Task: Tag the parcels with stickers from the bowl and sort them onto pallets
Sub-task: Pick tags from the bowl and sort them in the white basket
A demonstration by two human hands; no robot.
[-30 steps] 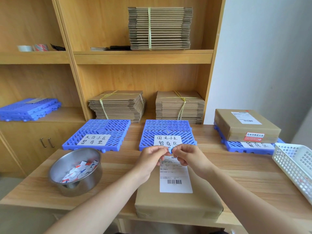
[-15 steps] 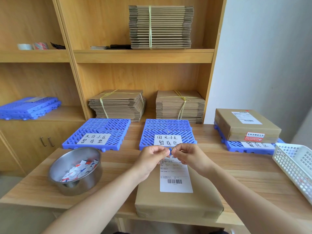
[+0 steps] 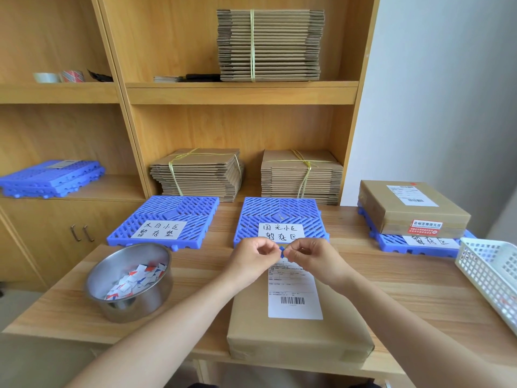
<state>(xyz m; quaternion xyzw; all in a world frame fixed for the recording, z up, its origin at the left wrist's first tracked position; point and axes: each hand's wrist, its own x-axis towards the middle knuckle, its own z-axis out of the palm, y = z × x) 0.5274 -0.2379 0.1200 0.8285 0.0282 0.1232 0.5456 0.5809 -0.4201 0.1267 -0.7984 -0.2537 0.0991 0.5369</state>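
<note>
Centre frame: left hand and right hand both pinching a small blue sticker above the brown parcel; steel bowl lower left.

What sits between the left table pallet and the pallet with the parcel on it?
The middle blue pallet, carrying only its handwritten label; the head view shows it.
</note>
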